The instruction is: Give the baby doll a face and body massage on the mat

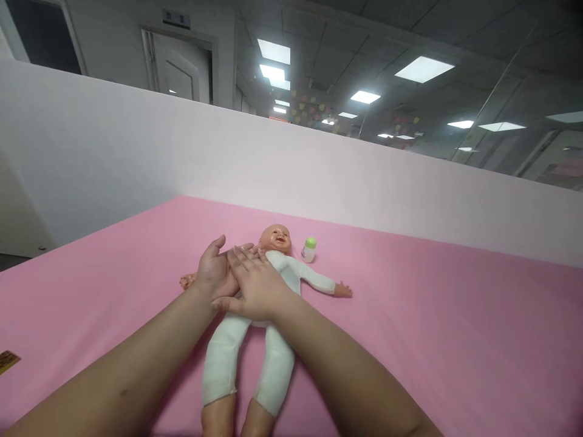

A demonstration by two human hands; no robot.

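A baby doll (288,271) with a white cloth body lies on its back, head away from me and arms spread. Above its torso my left hand (217,270) is palm up, fingers stretched out. My right hand (255,282) lies palm down across the left palm and fingers, its own fingers straight. Neither hand grips anything. Between them they hide much of the doll's chest and one of its arms. Beside the doll's head stands a small white bottle (308,250) with a green cap.
The pink padded surface (432,315) spreads under the doll. A pale low wall (319,164) runs along its back, with glass above. At the far left edge lies a small yellow and dark label (8,362). A door (180,67) stands in the background.
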